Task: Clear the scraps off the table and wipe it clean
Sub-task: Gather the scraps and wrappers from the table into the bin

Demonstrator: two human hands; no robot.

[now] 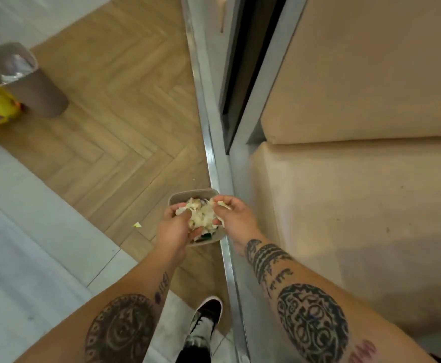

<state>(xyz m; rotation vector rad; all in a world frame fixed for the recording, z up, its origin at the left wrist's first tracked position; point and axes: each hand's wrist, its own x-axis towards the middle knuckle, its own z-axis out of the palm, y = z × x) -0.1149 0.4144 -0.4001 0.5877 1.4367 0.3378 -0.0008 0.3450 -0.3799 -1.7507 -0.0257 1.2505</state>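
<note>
Head view: two tattooed forearms reach down over one small grey plastic bin (215,238) that stands on the herringbone wood floor (125,121), tight against the metal-edged base (214,163) of the counter on the right. The left hand (176,226) and the right hand (233,214) each have their fingers curled around pale crumpled food scraps (201,217), which heap inside this bin. One larger round grey bin (23,77) with a clear liner stands far left, well apart, with open floor between. One tiny yellow scrap (137,225) lies left of the near bin. One black shoe (203,320) shows nearest.
</note>
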